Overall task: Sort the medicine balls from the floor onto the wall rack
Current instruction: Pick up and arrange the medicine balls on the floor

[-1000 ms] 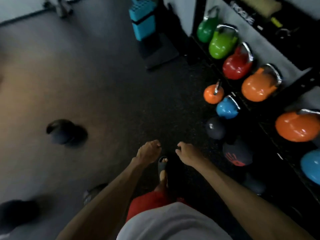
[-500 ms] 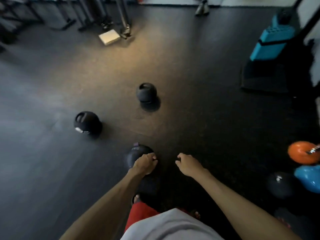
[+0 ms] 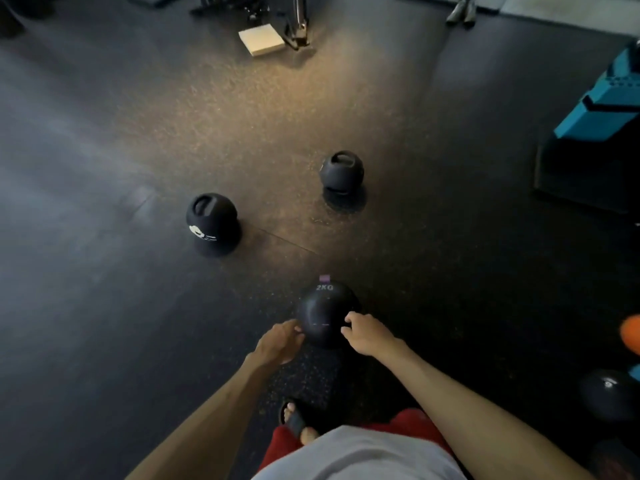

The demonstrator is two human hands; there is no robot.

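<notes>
A black medicine ball marked 2KG [image 3: 323,311] lies on the dark rubber floor just in front of me. My left hand [image 3: 278,342] is at its left side and my right hand [image 3: 365,332] at its right side, fingers apart and curled, fingertips at the ball's edges. I cannot tell whether they press on it. Two more black medicine balls with grip handles rest farther out, one to the left [image 3: 212,220] and one ahead [image 3: 341,173]. The wall rack is out of view.
Another dark ball [image 3: 609,393] and part of an orange kettlebell [image 3: 632,332] sit at the right edge. A teal block on a black base [image 3: 602,109] stands far right. A white pad [image 3: 261,39] and machine feet [image 3: 298,29] are at the back. My sandalled foot [image 3: 294,419] is below the ball.
The view has swung left, away from the kettlebell row and onto the open floor. Both hands have come down to either side of the 2KG ball.
</notes>
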